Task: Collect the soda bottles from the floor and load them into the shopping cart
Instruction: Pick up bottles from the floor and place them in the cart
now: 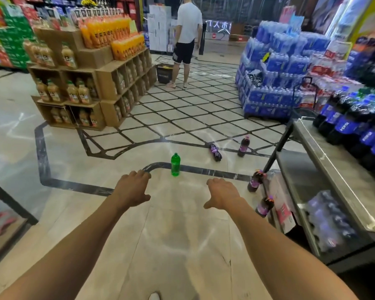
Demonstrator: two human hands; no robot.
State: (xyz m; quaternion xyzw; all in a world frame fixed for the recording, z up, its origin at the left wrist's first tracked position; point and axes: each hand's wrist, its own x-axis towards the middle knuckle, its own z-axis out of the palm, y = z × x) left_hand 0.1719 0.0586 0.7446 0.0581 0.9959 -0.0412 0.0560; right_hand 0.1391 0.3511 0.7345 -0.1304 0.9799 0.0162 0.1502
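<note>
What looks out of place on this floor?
Loose on the floor: green bottle upright, toppled purple bottle on its side, upright purple bottle beside it, third purple bottle and fourth purple bottle by the metal shelf.

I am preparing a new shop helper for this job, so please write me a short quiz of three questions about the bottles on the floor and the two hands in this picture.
1. True or false: the green plastic soda bottle stands upright on the pale tiled floor.
2. The dark soda bottle with a purple label, beyond the green one and to its right, is: A) lying on its side, B) standing upright, C) held in a hand.
3. Fill the gap: the left hand and the right hand reach forward and hold ____.

Key: 1 true; 2 A; 3 nothing.
</note>
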